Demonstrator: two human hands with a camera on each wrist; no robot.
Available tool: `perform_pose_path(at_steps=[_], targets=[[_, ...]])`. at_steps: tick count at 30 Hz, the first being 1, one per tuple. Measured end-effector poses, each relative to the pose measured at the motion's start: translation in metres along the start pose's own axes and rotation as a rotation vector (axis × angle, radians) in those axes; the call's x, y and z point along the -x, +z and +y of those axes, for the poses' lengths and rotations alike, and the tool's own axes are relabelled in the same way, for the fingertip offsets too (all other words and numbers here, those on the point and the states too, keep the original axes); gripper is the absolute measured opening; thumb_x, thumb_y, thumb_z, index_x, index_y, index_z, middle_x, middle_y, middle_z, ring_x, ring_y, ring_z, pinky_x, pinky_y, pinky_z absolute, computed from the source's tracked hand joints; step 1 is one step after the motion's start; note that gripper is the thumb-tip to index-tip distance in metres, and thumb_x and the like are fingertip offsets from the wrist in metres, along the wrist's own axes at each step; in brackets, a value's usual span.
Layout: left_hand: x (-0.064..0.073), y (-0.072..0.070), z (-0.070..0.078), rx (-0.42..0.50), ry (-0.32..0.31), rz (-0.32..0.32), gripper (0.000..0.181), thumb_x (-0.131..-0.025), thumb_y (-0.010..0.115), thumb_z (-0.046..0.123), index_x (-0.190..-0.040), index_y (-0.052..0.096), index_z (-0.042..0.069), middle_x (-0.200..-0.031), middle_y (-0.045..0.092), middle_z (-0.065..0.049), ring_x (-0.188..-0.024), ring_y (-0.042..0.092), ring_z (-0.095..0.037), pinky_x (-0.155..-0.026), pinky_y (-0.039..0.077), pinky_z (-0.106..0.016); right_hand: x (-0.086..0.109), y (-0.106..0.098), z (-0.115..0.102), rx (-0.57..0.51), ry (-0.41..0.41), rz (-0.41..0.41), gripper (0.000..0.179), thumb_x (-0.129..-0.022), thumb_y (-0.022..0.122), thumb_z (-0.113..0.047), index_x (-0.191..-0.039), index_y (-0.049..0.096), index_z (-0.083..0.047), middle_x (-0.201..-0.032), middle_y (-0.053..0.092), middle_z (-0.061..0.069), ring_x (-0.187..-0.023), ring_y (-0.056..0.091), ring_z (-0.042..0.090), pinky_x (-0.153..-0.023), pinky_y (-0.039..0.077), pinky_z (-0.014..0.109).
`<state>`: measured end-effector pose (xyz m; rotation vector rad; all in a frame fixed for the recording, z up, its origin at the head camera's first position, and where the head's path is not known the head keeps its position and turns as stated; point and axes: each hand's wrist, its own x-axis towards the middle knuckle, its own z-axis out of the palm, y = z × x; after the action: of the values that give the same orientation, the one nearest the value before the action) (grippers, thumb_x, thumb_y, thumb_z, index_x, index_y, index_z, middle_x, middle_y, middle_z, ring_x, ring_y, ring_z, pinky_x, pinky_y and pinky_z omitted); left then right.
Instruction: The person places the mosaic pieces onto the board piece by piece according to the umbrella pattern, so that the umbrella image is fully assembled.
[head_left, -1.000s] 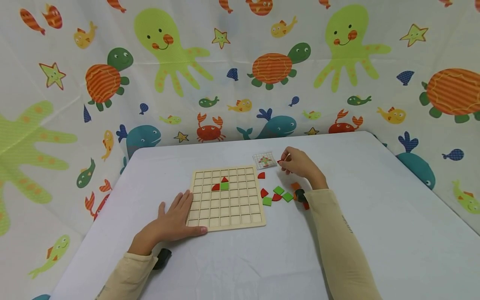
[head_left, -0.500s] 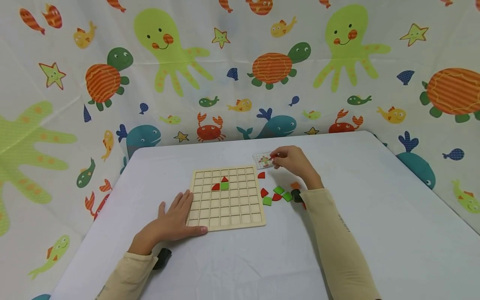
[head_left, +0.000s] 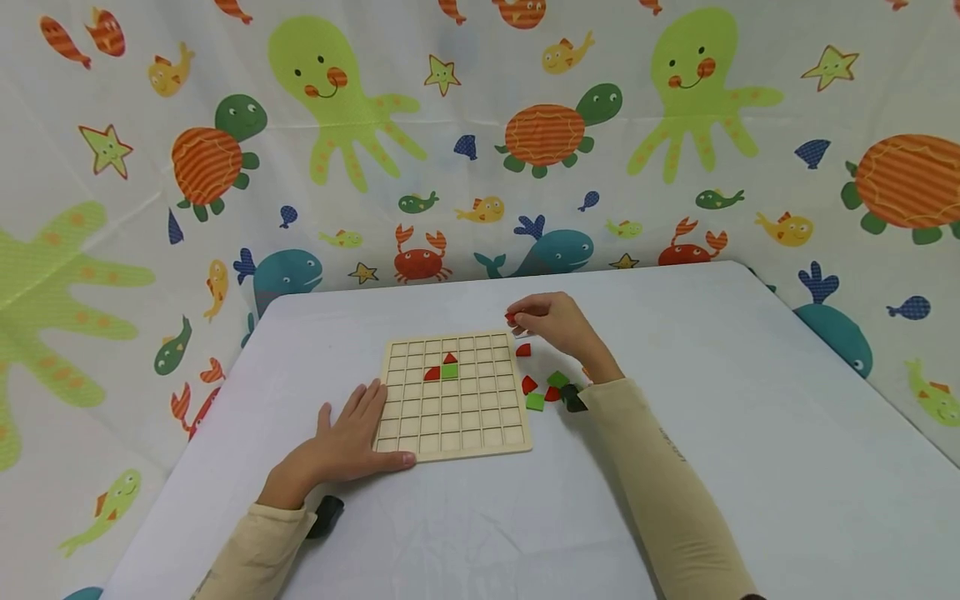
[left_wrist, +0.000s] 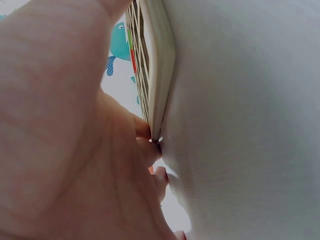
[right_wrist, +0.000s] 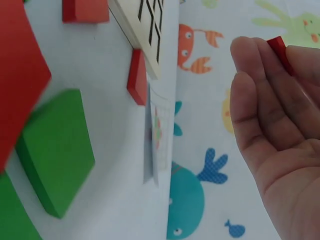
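A wooden grid board point(head_left: 480, 429) lies on the white table. On it sit a red triangle point(head_left: 450, 358), a red quarter-circle piece point(head_left: 432, 374) and a green square point(head_left: 449, 372). My left hand point(head_left: 341, 442) rests along the board's left edge, fingers straight, thumb at the near corner. Held up over the board's far right corner, my right hand point(head_left: 551, 321) pinches a small red piece point(right_wrist: 281, 55) between thumb and fingers; its full outline is hidden. Below that hand, the pattern card point(right_wrist: 159, 130) shows in the right wrist view, mostly covered in the head view.
Right of the board lie loose red quarter-circle pieces point(head_left: 523, 350) and green squares point(head_left: 535, 402). A black wrist camera point(head_left: 573, 398) and the right sleeve point(head_left: 652, 467) cover part of that pile. A cloth printed with sea animals point(head_left: 480, 167) hangs behind the table.
My right hand has moved left with the red piece, from beside the pattern card to over it, close to the board's far right corner. The left hand stays in place.
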<state>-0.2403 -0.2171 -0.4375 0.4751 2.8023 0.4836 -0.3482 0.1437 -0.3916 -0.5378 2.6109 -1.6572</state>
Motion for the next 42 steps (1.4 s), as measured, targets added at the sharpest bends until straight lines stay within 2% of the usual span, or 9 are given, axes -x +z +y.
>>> perform_pose_path(at_steps=[6, 10, 17, 21, 24, 31, 36, 42], targets=[[0.001, -0.002, 0.002, -0.019, 0.002, 0.001, 0.13, -0.085, 0.076, 0.072, -0.167, 0.015, -0.009, -0.174, 0.013, -0.029, -0.159, 0.009, -0.052, -0.114, 0.0, -0.084, -0.001, 0.014, -0.002, 0.028, -0.016, 0.0, 0.02, -0.108, 0.065, -0.009, -0.118, 0.077, 0.002, -0.109, 0.078, 0.015, -0.096, 0.077, 0.029, -0.094, 0.06, 0.046], [0.001, -0.002, 0.002, -0.025, -0.003, -0.004, 0.131, -0.085, 0.075, 0.073, -0.167, 0.014, -0.008, -0.175, 0.013, -0.029, -0.16, 0.009, -0.051, -0.114, 0.0, -0.083, -0.001, 0.023, -0.005, 0.047, -0.033, -0.028, 0.02, -0.109, 0.061, -0.009, -0.117, 0.076, 0.002, -0.104, 0.078, 0.012, -0.093, 0.076, 0.028, -0.09, 0.061, 0.046], [0.0, -0.001, 0.001, -0.02, -0.004, -0.004, 0.131, -0.085, 0.076, 0.072, -0.167, 0.014, -0.009, -0.174, 0.013, -0.029, -0.16, 0.008, -0.052, -0.114, 0.0, -0.083, -0.001, 0.043, -0.014, 0.111, -0.028, -0.15, 0.018, -0.109, 0.059, -0.009, -0.112, 0.074, 0.001, -0.096, 0.077, 0.01, -0.089, 0.075, 0.028, -0.086, 0.06, 0.037], [-0.001, 0.0, 0.001, -0.026, -0.01, -0.008, 0.132, -0.084, 0.075, 0.074, -0.167, 0.014, -0.008, -0.175, 0.013, -0.029, -0.16, 0.008, -0.051, -0.114, 0.0, -0.083, -0.002, 0.05, -0.016, 0.122, -0.016, -0.221, 0.016, -0.108, 0.06, -0.008, -0.109, 0.073, 0.0, -0.092, 0.076, 0.012, -0.084, 0.072, 0.028, -0.083, 0.06, 0.036], [-0.002, 0.0, 0.0, -0.028, -0.005, -0.002, 0.132, -0.084, 0.076, 0.074, -0.167, 0.014, -0.009, -0.174, 0.013, -0.029, -0.16, 0.008, -0.052, -0.114, 0.0, -0.083, -0.003, 0.054, -0.014, 0.136, -0.005, -0.267, 0.014, -0.108, 0.06, -0.008, -0.106, 0.073, -0.001, -0.089, 0.075, 0.008, -0.081, 0.071, 0.024, -0.079, 0.06, 0.035], [-0.002, 0.001, 0.0, -0.016, -0.008, -0.01, 0.132, -0.084, 0.076, 0.073, -0.167, 0.014, -0.009, -0.175, 0.013, -0.029, -0.16, 0.007, -0.051, -0.114, -0.001, -0.083, -0.005, 0.062, -0.013, 0.238, -0.002, -0.369, 0.019, -0.107, 0.054, -0.005, -0.104, 0.073, -0.002, -0.085, 0.071, 0.005, -0.076, 0.064, 0.019, -0.072, 0.054, 0.029], [-0.002, 0.0, 0.0, -0.008, -0.004, -0.009, 0.132, -0.084, 0.076, 0.073, -0.167, 0.014, -0.009, -0.174, 0.012, -0.029, -0.16, 0.007, -0.051, -0.114, -0.001, -0.083, -0.004, 0.065, -0.012, 0.235, 0.009, -0.393, 0.021, -0.107, 0.051, -0.002, -0.104, 0.071, 0.0, -0.086, 0.07, 0.006, -0.074, 0.062, 0.017, -0.069, 0.052, 0.028], [-0.002, 0.001, 0.0, -0.006, -0.008, -0.012, 0.132, -0.085, 0.076, 0.072, -0.167, 0.014, -0.009, -0.175, 0.012, -0.029, -0.16, 0.007, -0.051, -0.114, -0.001, -0.083, -0.002, 0.068, -0.012, 0.247, 0.003, -0.384, 0.019, -0.105, 0.053, 0.001, -0.105, 0.072, 0.001, -0.087, 0.07, 0.006, -0.074, 0.061, 0.018, -0.069, 0.052, 0.028]])
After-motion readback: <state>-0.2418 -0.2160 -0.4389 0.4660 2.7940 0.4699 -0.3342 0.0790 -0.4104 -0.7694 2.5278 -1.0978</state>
